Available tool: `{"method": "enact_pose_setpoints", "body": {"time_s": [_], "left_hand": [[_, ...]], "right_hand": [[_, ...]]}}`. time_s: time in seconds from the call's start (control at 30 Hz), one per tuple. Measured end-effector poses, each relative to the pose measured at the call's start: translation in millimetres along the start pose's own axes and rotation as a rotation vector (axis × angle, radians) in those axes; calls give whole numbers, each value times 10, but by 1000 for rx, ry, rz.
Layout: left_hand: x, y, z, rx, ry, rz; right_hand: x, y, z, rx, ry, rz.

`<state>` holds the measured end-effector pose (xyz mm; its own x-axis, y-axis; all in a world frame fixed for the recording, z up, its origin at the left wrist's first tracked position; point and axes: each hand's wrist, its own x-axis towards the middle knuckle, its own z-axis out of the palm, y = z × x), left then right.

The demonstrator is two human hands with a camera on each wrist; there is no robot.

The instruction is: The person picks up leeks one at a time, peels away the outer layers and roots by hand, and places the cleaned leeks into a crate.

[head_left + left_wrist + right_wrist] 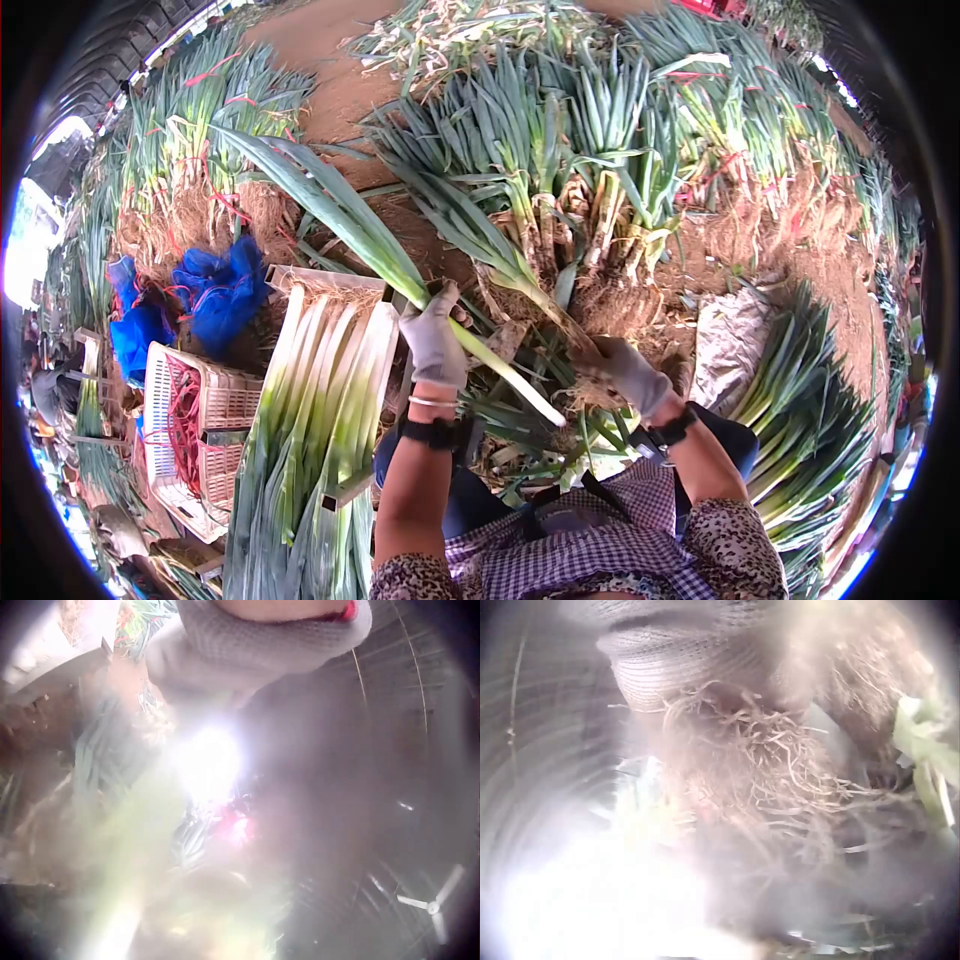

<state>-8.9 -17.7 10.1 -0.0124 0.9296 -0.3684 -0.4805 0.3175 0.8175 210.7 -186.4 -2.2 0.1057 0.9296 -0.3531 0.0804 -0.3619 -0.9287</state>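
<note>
In the head view my gloved left hand (434,342) grips a peeled leek (508,376) around its pale stem. Its green leaves reach to the upper left and its white, trimmed-looking end points down right. My gloved right hand (632,374) holds another leek (552,312), brown-skinned, by its lower end, with its leaves toward the upper left. Dangling roots (780,761) show below the glove (682,667) in the right wrist view. Haze and glare blur the left wrist view, where part of the left glove (247,656) crosses the top.
Peeled leeks (310,380) lie in a rack (372,286) at the left. Beside it are a white plastic basket (158,385) with red ties and blue netting (220,300). Unpeeled leeks (535,130) stand ahead on the soil; a leek pile (815,410) lies right.
</note>
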Motion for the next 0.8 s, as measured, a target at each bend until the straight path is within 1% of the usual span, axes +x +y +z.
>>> {"method": "enact_pose_setpoints", "body": {"time_s": [0.07,0.1,0.13,0.17,0.23,0.27,0.37,0.4,0.47,0.5,0.53,0.6,0.63,0.67,0.73,0.77,0.8], "left_hand": [[22,-157,-22,23,-41,-39],[21,-206,-30,22,-58,-73],[25,-245,-44,1,-137,-87],[101,-327,-94,-49,-220,-205],[19,-327,-100,-149,-298,-283],[15,-331,-116,-148,-327,-273],[-111,-232,-98,-175,-315,-311],[-163,-206,-103,-154,-299,-292],[-148,-259,-99,-128,-275,-228],[-142,-286,-92,-114,-260,-197],[-172,-278,-68,-96,-258,-124],[-256,-206,-35,-61,-259,-53],[-258,-186,-34,-45,-257,-16],[-205,-183,-61,-71,-234,37],[-129,-4,-111,-58,-209,82],[-107,61,-145,-25,-203,112],[-136,155,-146,-22,-214,164]], "right_hand": [[-522,-435,-38,-358,-14,-38],[-809,-699,-6,-362,2,45],[-1008,-754,-27,-359,-50,-12],[-1197,-744,-67,-355,-104,-69],[-1476,-697,-104,-754,-160,-187],[-1551,-652,-86,-873,-154,-101],[-1475,-288,-98,-683,-134,11],[-1343,-72,-201,-851,-251,118],[-1053,-161,-51,-786,-208,130],[-828,-184,70,-669,-104,55],[-608,-191,209,-548,-1,-18],[-241,-631,619,-539,82,-26],[-74,-494,630,-404,107,-97],[170,-229,640,-268,131,-165],[147,-325,786,-156,231,115],[128,170,677,-893,53,-47],[109,656,572,-1615,34,-321]]}}
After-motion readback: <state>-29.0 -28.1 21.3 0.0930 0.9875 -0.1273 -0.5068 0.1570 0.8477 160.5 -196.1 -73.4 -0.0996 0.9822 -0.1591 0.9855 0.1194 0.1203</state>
